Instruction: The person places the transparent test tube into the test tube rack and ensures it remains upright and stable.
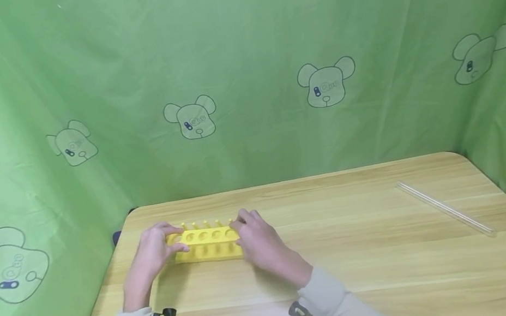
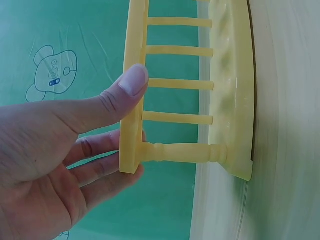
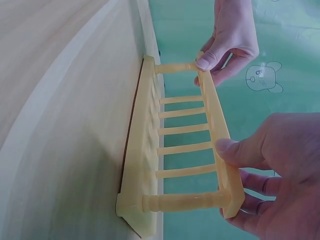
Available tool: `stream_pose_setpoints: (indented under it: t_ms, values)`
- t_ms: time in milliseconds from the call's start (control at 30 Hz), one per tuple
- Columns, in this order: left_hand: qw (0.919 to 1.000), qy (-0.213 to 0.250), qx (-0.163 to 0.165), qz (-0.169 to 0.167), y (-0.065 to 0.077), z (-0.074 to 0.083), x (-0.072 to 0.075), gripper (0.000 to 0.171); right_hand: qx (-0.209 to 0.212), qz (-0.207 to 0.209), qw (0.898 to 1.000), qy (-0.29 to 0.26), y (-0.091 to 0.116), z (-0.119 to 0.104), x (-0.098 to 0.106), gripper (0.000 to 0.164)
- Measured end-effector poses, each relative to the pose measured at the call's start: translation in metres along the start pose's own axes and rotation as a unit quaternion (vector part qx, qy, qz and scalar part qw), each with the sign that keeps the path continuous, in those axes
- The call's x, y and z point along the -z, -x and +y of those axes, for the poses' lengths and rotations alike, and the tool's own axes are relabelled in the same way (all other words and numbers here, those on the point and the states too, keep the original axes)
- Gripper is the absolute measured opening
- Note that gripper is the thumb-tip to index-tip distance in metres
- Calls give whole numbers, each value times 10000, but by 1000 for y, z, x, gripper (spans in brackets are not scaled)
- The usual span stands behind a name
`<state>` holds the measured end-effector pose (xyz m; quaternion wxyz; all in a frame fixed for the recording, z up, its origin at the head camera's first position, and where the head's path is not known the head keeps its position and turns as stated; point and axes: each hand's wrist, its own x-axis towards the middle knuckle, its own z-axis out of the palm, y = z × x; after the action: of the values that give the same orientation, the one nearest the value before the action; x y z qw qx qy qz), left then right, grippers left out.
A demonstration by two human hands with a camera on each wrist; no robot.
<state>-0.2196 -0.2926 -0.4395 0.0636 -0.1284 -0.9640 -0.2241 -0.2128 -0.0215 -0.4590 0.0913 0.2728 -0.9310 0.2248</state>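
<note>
A yellow two-tier test tube rack (image 1: pixel 212 243) stands on the left part of the table, with round holes in its upper plate and a row of short pegs along its back. My left hand (image 1: pixel 150 253) pinches the left end of the upper plate; in the left wrist view the thumb (image 2: pixel 134 80) lies on one face and the fingers reach behind. At the opposite end my right hand (image 1: pixel 262 240) grips the same plate between thumb (image 3: pixel 227 147) and fingers. Slim bars and thicker end posts join the two plates. The lower plate rests close against the tabletop.
A long clear rod (image 1: pixel 446 209) lies slantwise on the right side of the wooden table (image 1: pixel 349 264). Green curtains (image 1: pixel 260 140) printed with bear heads enclose the table at the back and both sides. A dark object (image 1: pixel 117 237) peeks out past the table's left edge.
</note>
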Motion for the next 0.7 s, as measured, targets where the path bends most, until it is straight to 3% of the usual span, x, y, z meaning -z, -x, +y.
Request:
stream_pose_setpoints:
  t_ms: [433, 700]
  values:
    - [9999, 63, -15, 134, -4, 8, -11, 46, -112, -25, 9995, -307, 2, 17, 2, 43]
    - [9997, 70, 71, 227, -8, 16, -16, 47, 19, 173, 9990, -411, 4, 27, 4, 41]
